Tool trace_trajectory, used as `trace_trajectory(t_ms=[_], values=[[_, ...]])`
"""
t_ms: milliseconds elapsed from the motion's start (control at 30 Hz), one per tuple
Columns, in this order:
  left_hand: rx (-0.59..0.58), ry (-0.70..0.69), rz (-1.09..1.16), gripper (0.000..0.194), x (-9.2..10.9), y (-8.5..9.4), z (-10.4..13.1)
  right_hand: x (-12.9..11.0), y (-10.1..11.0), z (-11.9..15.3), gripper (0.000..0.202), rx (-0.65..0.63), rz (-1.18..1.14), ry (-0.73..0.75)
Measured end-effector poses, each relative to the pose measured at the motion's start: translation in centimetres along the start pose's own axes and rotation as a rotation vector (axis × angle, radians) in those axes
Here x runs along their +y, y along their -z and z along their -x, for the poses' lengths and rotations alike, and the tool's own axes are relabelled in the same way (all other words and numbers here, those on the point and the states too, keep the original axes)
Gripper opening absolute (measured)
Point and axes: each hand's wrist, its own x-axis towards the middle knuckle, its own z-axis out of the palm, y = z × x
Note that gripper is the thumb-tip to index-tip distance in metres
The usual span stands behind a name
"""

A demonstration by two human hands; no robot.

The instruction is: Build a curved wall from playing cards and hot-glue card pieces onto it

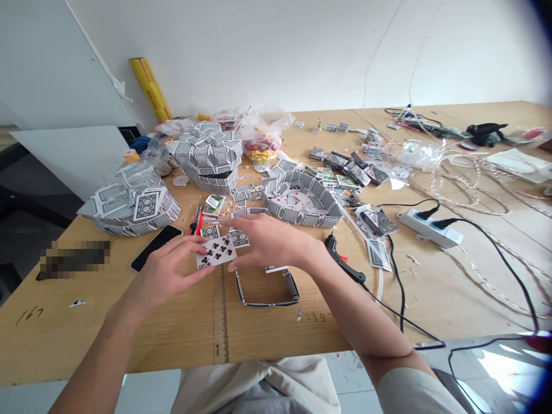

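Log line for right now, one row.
left fingers: on white club-suited playing card | right hand: at its edge | black glue gun: on table

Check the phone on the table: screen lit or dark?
Dark. The phone lies flat, its visible face plain black, with no icons or glow.

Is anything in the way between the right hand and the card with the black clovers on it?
Nothing visible is in the way. The right hand is right beside the card, with its thumb by the edge; I can't tell if they touch. The left hand holds the other end.
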Motion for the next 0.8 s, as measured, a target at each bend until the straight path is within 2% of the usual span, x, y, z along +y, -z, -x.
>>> trace_trajectory(t_ms=[67, 167, 300, 467, 600, 700, 800], values=[[0.038, 0.072, -0.012, 0.029, -1.3, -0.8, 1.9, 0.3, 0.9, 0.4, 0.059, 0.062, -0.028, 0.017], [0.018, 0.178, -0.042, 0.035, -3.3, -2.0, 4.2, 1.5, 1.8, 1.1, 0.049, 0.140, 0.006, -0.092], [0.037, 0.267, -0.098, 0.038, -5.4, -3.4, 6.0, 3.8, 1.0, 2.3, 0.049, 0.058, 0.121, -0.230], [0.010, 0.245, -0.142, 0.035, -6.3, -4.7, 6.6, 6.0, -0.8, 3.7, 0.067, -0.037, 0.147, -0.280], [-0.009, 0.205, -0.162, 0.033, -4.4, -4.2, 4.7, 6.6, -0.8, 3.6, 0.065, -0.046, 0.127, -0.281], [-0.051, 0.154, -0.138, 0.025, -1.8, -3.1, 1.1, 6.6, -0.6, 2.6, 0.061, -0.094, 0.117, -0.248], [-0.159, 0.085, -0.140, 0.036, 0.3, -2.4, -3.4, 6.2, -0.6, 1.4, 0.057, -0.150, 0.172, -0.253]])
